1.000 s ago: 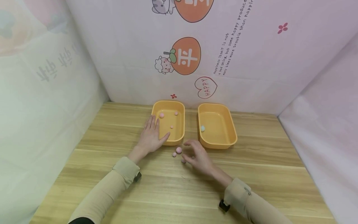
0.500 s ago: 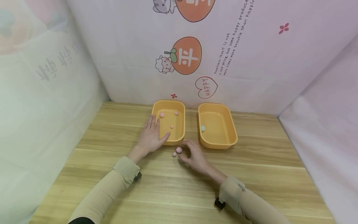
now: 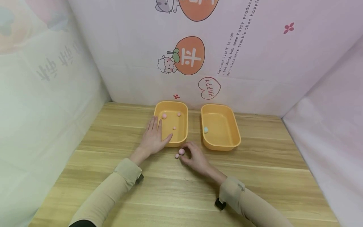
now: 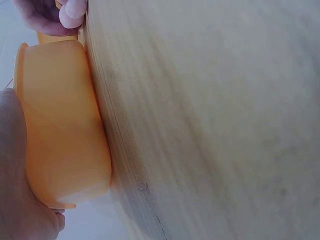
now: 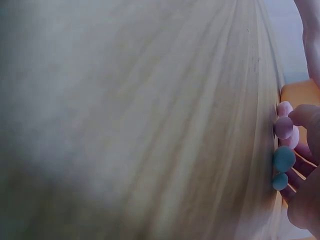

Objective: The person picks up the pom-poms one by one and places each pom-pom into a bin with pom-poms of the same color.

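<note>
Where the fingers bend: thumb and forefinger of the right hand [image 3: 198,160] flank a large pink ball [image 3: 181,152], in front of the left tray [image 3: 175,144]; whether they grip it cannot be told.
Small pink ball [image 3: 177,156]: also in front of the left tray.
Teal balls [image 5: 285,159]: two, by the other right fingers.
Left hand [image 3: 151,138]: fingers straight, on the left tray's left rim.
Three pink balls [image 3: 164,116]: inside the left tray.
Second tray [image 3: 222,148]: right of the left tray, holding a pale blue ball [image 3: 205,129].
</note>
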The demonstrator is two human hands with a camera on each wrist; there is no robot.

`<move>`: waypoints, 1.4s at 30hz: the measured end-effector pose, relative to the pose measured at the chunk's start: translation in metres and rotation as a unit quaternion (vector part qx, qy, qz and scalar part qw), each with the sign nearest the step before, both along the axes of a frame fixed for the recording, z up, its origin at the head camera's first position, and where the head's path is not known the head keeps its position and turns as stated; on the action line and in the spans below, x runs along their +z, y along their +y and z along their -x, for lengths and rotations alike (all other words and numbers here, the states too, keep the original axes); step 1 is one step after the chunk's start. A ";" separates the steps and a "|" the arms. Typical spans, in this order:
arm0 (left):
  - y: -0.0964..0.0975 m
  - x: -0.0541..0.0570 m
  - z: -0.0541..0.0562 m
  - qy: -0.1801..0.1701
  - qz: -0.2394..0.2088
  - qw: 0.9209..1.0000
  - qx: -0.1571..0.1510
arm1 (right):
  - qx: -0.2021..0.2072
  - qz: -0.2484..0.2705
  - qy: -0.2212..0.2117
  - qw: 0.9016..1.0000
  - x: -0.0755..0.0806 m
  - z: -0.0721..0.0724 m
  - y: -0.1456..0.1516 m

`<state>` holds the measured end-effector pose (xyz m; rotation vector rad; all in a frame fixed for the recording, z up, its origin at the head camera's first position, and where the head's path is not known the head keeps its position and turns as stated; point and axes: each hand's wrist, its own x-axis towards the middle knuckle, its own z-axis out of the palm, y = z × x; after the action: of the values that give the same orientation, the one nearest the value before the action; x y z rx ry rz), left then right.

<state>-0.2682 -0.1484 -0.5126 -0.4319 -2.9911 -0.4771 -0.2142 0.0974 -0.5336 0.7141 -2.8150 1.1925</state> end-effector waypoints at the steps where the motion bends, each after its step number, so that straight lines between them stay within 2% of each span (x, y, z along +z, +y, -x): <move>1: 0.000 0.000 0.000 0.000 0.001 1.000 0.000 | -0.001 -0.001 0.003 1.000 -0.001 0.001 -0.001; 13: 0.001 0.001 0.001 0.006 0.002 1.000 0.000 | 0.001 -0.001 0.019 1.000 -0.006 0.006 -0.004; 23: 0.000 0.003 0.000 0.003 0.001 1.000 0.002 | -0.005 0.003 0.015 1.000 -0.007 0.010 -0.007; 34: 0.002 0.002 0.001 -0.005 0.004 1.000 0.007 | -0.002 0.037 0.012 0.999 -0.002 0.007 0.001; 42: 0.001 0.002 0.000 0.000 0.004 1.000 0.006 | -0.003 0.084 0.045 0.995 -0.016 0.009 0.011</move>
<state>-0.2683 -0.1472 -0.5102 -0.4138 -2.9938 -0.4650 -0.2228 0.1083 -0.5495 0.7268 -2.6045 1.3413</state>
